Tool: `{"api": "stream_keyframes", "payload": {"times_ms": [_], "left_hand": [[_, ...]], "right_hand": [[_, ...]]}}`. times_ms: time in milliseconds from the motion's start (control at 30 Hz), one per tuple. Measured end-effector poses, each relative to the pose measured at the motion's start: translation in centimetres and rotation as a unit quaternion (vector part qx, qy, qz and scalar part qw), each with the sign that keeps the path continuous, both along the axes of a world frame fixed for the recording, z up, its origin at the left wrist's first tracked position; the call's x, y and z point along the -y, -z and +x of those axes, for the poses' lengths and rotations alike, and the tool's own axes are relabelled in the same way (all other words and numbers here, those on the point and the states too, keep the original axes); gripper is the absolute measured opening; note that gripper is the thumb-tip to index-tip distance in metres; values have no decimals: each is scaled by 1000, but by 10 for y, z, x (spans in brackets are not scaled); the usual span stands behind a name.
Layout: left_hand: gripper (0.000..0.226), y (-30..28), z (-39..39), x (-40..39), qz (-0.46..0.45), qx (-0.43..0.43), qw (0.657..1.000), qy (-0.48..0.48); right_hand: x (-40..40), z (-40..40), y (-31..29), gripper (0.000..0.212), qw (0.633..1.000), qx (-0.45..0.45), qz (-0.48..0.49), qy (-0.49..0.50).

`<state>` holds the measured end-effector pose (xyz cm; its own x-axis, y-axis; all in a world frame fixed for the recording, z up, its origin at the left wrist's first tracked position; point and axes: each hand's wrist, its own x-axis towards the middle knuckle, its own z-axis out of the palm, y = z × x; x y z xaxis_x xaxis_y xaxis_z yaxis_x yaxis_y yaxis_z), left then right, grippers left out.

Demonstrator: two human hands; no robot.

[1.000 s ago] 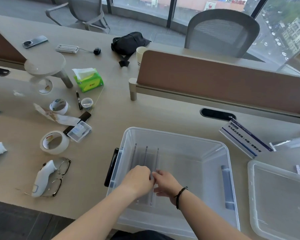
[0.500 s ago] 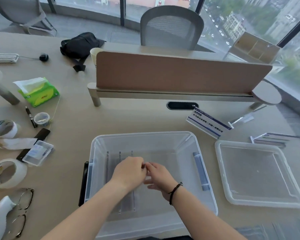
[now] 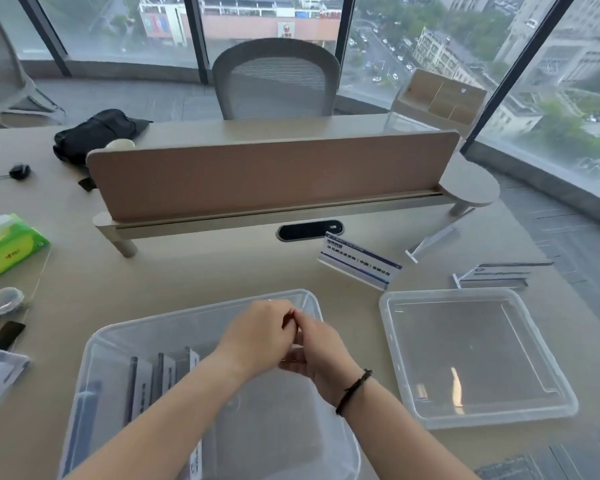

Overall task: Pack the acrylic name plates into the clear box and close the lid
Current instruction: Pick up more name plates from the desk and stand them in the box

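Note:
The clear box [image 3: 201, 311] sits at the near edge of the desk. Several acrylic name plates [image 3: 160, 372] stand on edge in its left part. My left hand [image 3: 257, 336] and my right hand [image 3: 321, 353] hover over the middle of the box, fingertips touching each other and fingers curled. I see nothing held in them. The clear lid [image 3: 475, 362] lies flat to the right of the box. On the desk beyond lie a labelled name plate [image 3: 359, 263], a clear one [image 3: 433, 242] and a stacked pair [image 3: 496, 275].
A brown desk divider [image 3: 271, 174] runs across behind the box. A green tissue pack [image 3: 7, 244], a small round container [image 3: 4, 301] and a black phone [image 3: 6, 336] lie at the left. A black bag [image 3: 97, 133] and a grey chair [image 3: 274, 81] are farther back.
My hands have lifted from the plates at the box floor and now meet higher, over the box's middle. The view has swung to the right, showing the whole lid and more plates.

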<state>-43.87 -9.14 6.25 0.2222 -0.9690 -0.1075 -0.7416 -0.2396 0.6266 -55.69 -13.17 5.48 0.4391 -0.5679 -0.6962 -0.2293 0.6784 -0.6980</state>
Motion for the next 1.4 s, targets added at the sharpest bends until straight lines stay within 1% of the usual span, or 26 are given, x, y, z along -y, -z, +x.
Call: {"api": "stream_keyframes", "payload": {"times_ms": [67,133,233,333,400,533,667,800,867,967,1100,1233,1400], "left_hand": [[19,-5,-17,25,-24,-12,1000,11],[17,-7,-32,52,-37,-4,999,20],[16,-8,-52,95,-25,10,999,40],[15,2,-65,135,8,3,998,62],[13,14,-69,158,24,7,998,59],[28,35,-68,199,58,63,995,45],[41,48,-63,230,94,103,990,22],[65,61,-59,246,174,118,977,30],[69,68,-58,252,196,144,969,49],[60,77,-57,258,201,195,958,68],[45,81,-51,270,186,244,950,58],[35,86,-49,282,199,239,950,17],[25,99,-48,284,211,194,958,-25]], "right_hand": [[26,-18,-3,38,1000,19,-10,10],[53,-37,-6,37,999,28,-27,12],[96,-64,-1,33,998,13,-56,14],[135,-88,15,35,991,-51,-123,-10],[160,-104,27,40,975,-112,-189,-28],[207,-130,47,43,923,-221,-307,-69],[243,-139,68,46,884,-271,-363,-119],[265,-134,88,46,875,-270,-370,-158],[272,-131,95,45,877,-262,-363,-173],[279,-129,103,45,882,-258,-349,-185],[286,-128,116,42,885,-243,-344,-197],[286,-124,128,30,880,-241,-351,-211],[283,-124,136,29,872,-257,-372,-188]]}}
